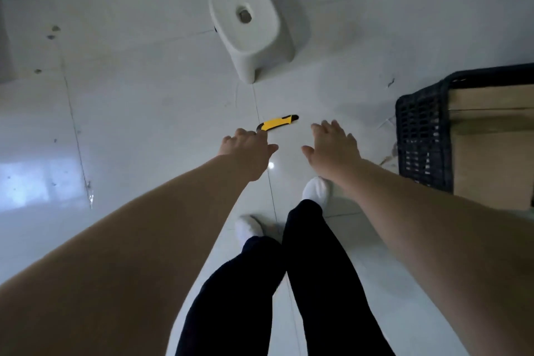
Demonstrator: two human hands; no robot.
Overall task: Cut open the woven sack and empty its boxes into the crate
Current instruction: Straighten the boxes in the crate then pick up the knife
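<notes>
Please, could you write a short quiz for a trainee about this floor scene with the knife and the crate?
1. True or false: the right hand is open and holds nothing.
2. What stands beyond the yellow knife? A) a white stool B) a bucket C) a ladder
3. Fill in: the dark crate at the right holds cardboard ____.
Key: 1 true; 2 A; 3 boxes.
</notes>
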